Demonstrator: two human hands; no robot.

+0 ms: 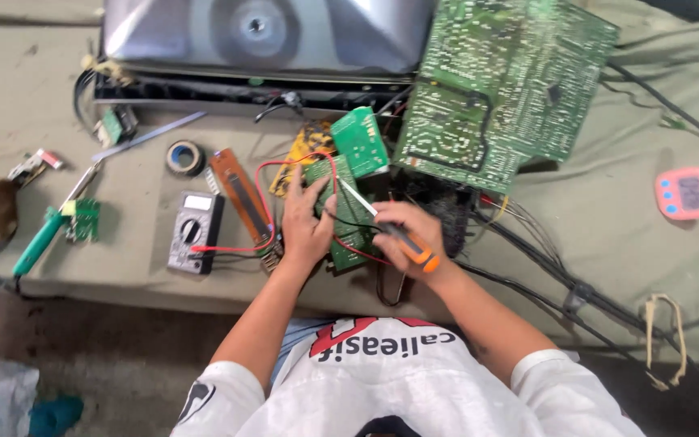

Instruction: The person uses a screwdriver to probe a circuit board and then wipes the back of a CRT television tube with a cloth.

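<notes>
My left hand rests flat on a small green circuit board and holds it against the table. My right hand grips a screwdriver with an orange and black handle. Its metal shaft points up and left, with the tip on the board near my left thumb. Red and black wires loop around the board. Another small green board lies just behind it, tilted.
A large green circuit board stands at the back right, a grey appliance chassis behind. Left of my hands lie a multimeter, a tape roll, a brown strip and a green soldering iron. A pink timer sits right; cables run across.
</notes>
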